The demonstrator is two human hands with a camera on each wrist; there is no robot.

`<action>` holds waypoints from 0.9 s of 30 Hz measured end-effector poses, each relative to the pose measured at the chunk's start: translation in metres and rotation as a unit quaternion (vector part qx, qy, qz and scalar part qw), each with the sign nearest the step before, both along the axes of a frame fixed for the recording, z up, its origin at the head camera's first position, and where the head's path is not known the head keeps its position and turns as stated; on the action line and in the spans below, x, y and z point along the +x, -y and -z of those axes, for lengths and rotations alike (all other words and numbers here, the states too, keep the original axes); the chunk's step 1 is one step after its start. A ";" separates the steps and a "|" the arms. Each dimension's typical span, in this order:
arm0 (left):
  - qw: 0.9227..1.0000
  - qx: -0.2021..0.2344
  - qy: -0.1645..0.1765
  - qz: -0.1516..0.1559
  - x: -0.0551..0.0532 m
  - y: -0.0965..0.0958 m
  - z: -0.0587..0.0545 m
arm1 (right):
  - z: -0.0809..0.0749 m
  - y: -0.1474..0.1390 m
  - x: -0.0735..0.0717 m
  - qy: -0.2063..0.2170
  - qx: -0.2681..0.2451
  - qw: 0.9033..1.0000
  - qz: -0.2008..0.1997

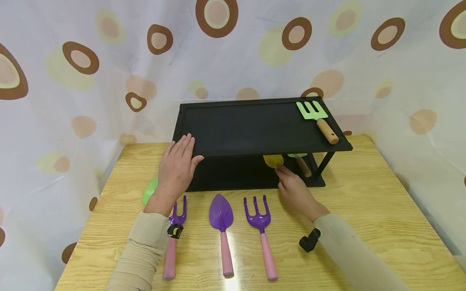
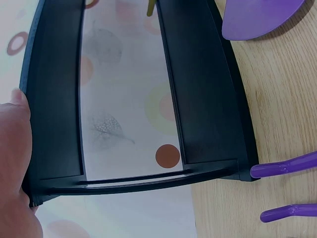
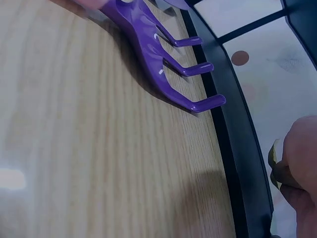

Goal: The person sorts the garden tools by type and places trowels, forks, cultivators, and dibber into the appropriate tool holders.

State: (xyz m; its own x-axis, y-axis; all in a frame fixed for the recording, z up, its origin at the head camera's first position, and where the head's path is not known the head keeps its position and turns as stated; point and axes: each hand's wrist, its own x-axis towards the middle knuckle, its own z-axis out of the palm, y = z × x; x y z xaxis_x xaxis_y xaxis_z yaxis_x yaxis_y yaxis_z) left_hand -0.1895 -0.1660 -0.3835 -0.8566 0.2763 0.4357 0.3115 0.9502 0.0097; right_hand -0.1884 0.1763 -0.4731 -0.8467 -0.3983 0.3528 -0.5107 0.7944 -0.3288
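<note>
The person's right hand (image 1: 297, 196) has its fingers curled in, thumb and fingertips pinching the near end of a yellow tool (image 1: 272, 161), whose broad head shows just beyond them, beneath the upper board of the black shelf (image 1: 233, 129); from here I can't tell whether it touches the lower board. The left hand (image 1: 177, 169) lies with its fingers straight on the shelf's left end, gripping nothing, which probably helps steady the frame. The yellow head looks thin, smooth and stiff, so I'd judge the tool light, not fragile, though a little slick if held by the head alone. Its handle is hidden from me; if there is one like the wooden grip of the green tool (image 1: 303, 167) just right of that hand, it would give the surest hold, while the present pinch may let the head swing. Height seems tight above the hand, so a low, level wrist suits. To its left, near it on the surface (image 1: 364, 202), a purple fork (image 1: 259, 220) could catch a trailing cuff.
</note>
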 end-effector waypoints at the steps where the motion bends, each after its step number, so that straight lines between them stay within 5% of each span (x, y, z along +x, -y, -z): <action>1: 1.000 0.001 -0.001 0.000 0.000 0.000 0.000 | 0.000 0.001 -0.002 0.005 -0.001 1.000 0.002; 10: 1.000 0.001 -0.007 0.003 0.000 0.001 0.000 | 0.006 0.007 -0.021 0.059 0.002 0.998 0.026; 27: 1.000 0.005 -0.002 0.001 -0.001 0.001 0.001 | 0.014 0.029 -0.046 0.026 0.039 0.998 0.029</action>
